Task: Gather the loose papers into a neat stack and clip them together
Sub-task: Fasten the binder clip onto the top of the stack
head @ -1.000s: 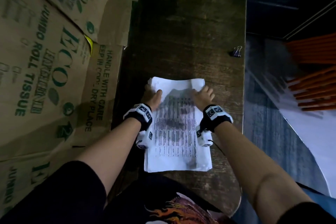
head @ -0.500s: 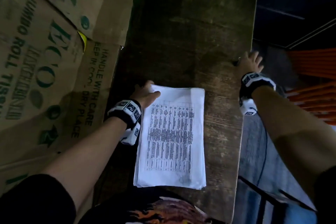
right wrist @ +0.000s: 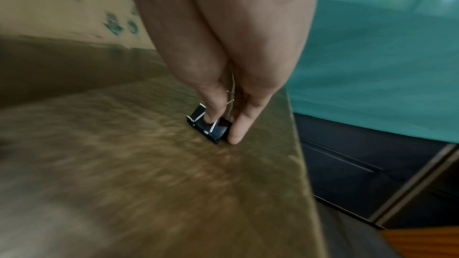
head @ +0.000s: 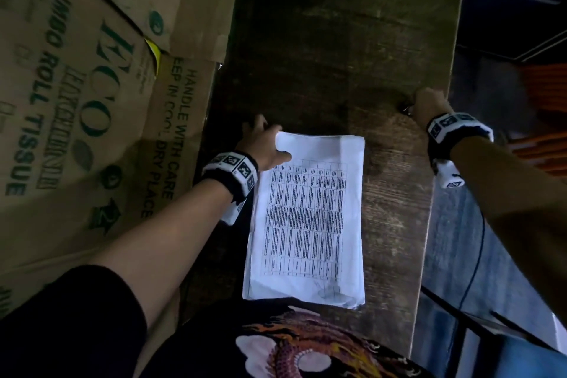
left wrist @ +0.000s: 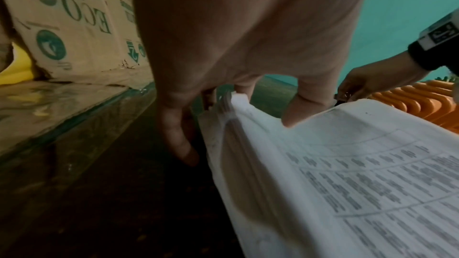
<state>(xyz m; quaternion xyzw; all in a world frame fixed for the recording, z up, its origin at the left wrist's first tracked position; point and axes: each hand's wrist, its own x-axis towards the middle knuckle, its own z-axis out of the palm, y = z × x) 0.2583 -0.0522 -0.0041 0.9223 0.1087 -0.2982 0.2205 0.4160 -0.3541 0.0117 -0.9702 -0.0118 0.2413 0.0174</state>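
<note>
A stack of printed white papers (head: 306, 218) lies lengthwise on the dark wooden table (head: 337, 40), close to my body. My left hand (head: 264, 141) holds its far left corner, with the thumb on the top sheet and the fingers curled at the edge. In the left wrist view that corner of the paper stack (left wrist: 347, 183) is slightly lifted under my left hand (left wrist: 236, 93). My right hand (head: 426, 104) is at the table's right edge, pinching a small black binder clip (head: 406, 109). In the right wrist view the binder clip (right wrist: 211, 127) sits on the wood between the right hand's (right wrist: 223, 125) fingertips.
Printed cardboard boxes (head: 76, 101) stand along the table's left side. The table's right edge (head: 441, 163) drops off to a dark floor. Something orange and slatted (head: 546, 101) lies beyond it, and a thin cable (head: 478, 255) hangs there.
My right hand left the papers, reached to the table's right edge and closed its fingers on the binder clip. The left hand stayed at the stack's far left corner.
</note>
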